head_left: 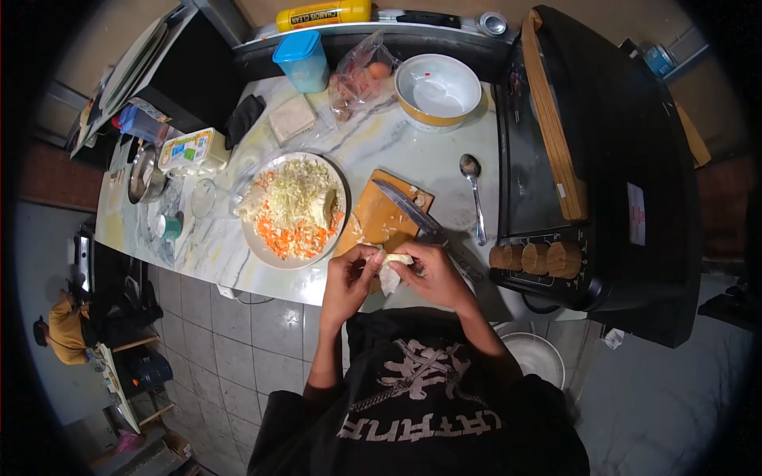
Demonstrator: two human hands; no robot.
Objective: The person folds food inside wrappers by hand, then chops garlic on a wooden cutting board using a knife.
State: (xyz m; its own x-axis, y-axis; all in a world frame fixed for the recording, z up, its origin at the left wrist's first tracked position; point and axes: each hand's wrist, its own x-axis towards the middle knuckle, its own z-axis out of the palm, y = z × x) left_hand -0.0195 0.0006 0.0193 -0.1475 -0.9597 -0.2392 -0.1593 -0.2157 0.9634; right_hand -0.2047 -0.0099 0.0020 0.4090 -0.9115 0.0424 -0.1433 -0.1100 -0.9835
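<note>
A small pale piece [390, 277], like a peeled bulb or its skin, is pinched between my left hand [350, 278] and my right hand [429, 275] at the counter's front edge. Just beyond them lies an orange cutting board [367, 208] with white scraps on it. A knife [406, 205] rests across the board, its handle toward my right hand. Left of the board, a white plate [264, 255] holds shredded cabbage [295, 187] and chopped carrot [289, 238].
Behind stand a white bowl [438, 87], a blue-lidded container [302, 62] and a plastic bag [359, 79]. A spoon [475, 198] lies near the black oven [627, 182] at right. A tub [193, 151] and metal pan [146, 176] are left. A person [67, 331] is far left.
</note>
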